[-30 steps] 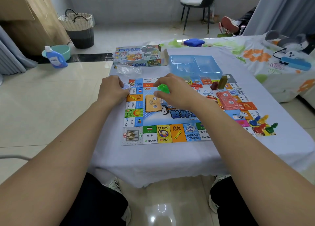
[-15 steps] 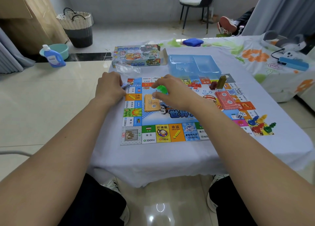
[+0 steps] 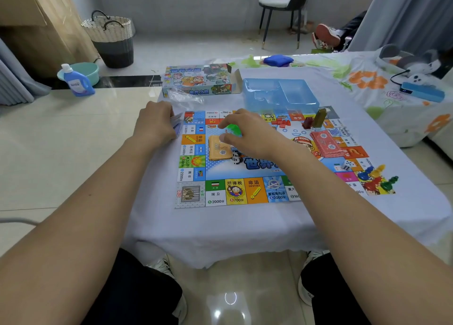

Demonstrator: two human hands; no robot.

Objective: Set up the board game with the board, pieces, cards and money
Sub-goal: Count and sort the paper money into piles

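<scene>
The colourful game board point(image 3: 235, 192) lies flat on the white-clothed table. My left hand point(image 3: 154, 126) grips a small stack of paper money or cards point(image 3: 178, 124) at the board's left edge. My right hand point(image 3: 247, 134) hovers over the board's upper middle, its fingers curled around a bright green thing point(image 3: 234, 129) that is mostly hidden. An orange card stack point(image 3: 219, 149) lies just below it, and a red card stack point(image 3: 327, 144) sits on the right. Small red houses point(image 3: 282, 123), a dark red and an olive piece point(image 3: 320, 117), dice point(image 3: 346, 164) and coloured pawns point(image 3: 375, 180) rest on the board's right side.
The game box point(image 3: 198, 83) and a clear plastic bag point(image 3: 186, 96) lie behind the board, beside a blue plastic tray point(image 3: 279, 94). A bed with a blue device point(image 3: 422, 92) stands to the right. A detergent bottle point(image 3: 76, 81), basket point(image 3: 110, 40) and chair point(image 3: 282, 3) are on the floor beyond.
My right hand has shifted slightly toward me over the orange cards, still around the green thing. The left hand keeps its stack at the board's edge.
</scene>
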